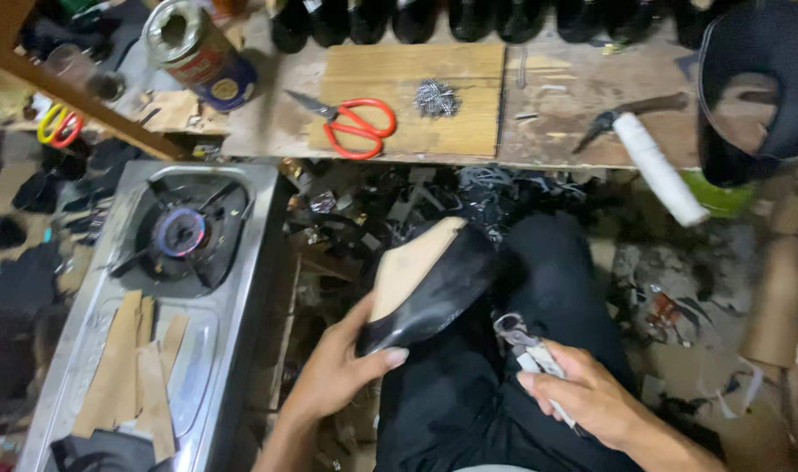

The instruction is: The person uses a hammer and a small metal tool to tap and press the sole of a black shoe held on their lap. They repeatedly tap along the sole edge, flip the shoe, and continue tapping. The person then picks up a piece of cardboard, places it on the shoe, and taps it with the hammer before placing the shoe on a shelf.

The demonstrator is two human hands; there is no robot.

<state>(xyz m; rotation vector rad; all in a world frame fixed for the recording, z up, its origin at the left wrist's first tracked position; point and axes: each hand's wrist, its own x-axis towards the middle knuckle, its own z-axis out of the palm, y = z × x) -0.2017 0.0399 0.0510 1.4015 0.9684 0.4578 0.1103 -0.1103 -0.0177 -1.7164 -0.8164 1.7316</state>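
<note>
My left hand [342,367] grips a black leather shoe upper on a last [434,280], sole side up, its tan insole board facing me. The shoe rests on my knee in black trousers [539,288]. My right hand [582,393] holds metal pincers with white-wrapped handles [526,345], jaws pointing toward the shoe's edge but a little apart from it.
A lit gas stove [180,232] with cardboard strips stands at left. The wooden bench [556,96] carries red-handled scissors [355,127], a pile of small nails [436,96], a tin can [198,48], a white roll [659,166] and a knife. Black scraps litter the floor.
</note>
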